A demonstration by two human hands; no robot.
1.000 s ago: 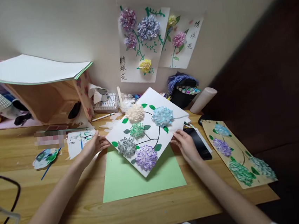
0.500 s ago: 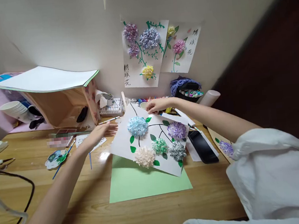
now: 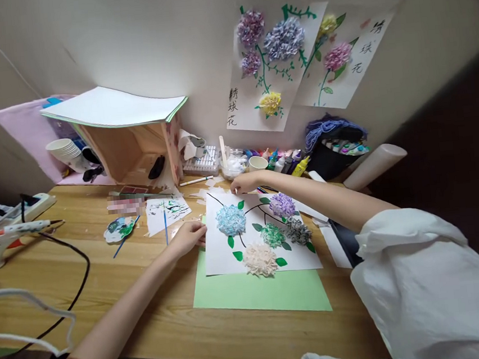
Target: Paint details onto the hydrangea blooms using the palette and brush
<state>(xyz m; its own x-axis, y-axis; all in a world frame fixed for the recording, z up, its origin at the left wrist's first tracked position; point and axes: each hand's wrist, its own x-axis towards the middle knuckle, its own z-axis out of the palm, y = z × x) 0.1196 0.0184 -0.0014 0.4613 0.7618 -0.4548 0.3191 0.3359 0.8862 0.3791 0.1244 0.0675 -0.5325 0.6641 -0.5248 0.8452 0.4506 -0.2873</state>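
Surface: wooden desk (image 3: 105,282) set against a pale wall. Two paper-flower pictures (image 3: 279,63) are fixed to the wall above the far edge.

Work piece: white sheet (image 3: 221,257) carrying five paper pompom flowers (blue, purple, green, grey, cream) with drawn black stems and green leaves. It lies flat, centre-right on the desk, on top of a green sheet (image 3: 259,296). The green sheet shows along the near side and at the left edge.

Left hand (image 3: 191,238): at the left edge of the white sheet, fingers curled and closed on that edge, forearm running in from the lower left.

Right hand (image 3: 243,183): at the far corner of the white sheet, fingertips drawn together and touching the paper. Whether it grips the corner or only presses it cannot be told. The forearm crosses over the right part of the sheet, white sleeve (image 3: 422,280) at lower right. The two hands are well apart, on different edges of the same sheet.

Surroundings:
- Left: glue gun (image 3: 7,233) with a black cord, a power strip (image 3: 17,207) behind it.
- Left of centre: painted palette (image 3: 119,229), a scrap of paint-marked paper (image 3: 168,210) beside it, and a blue brush (image 3: 165,223) lying across the scrap.
- Back left: open wooden box (image 3: 135,150) with a stack of paper (image 3: 114,106) on top; stacked paper cups (image 3: 64,149) to its left.
- Back centre: a single paper cup (image 3: 257,163), just beyond the right hand.
- Back right: black pouch of markers (image 3: 338,150) and a pale roll (image 3: 374,165).
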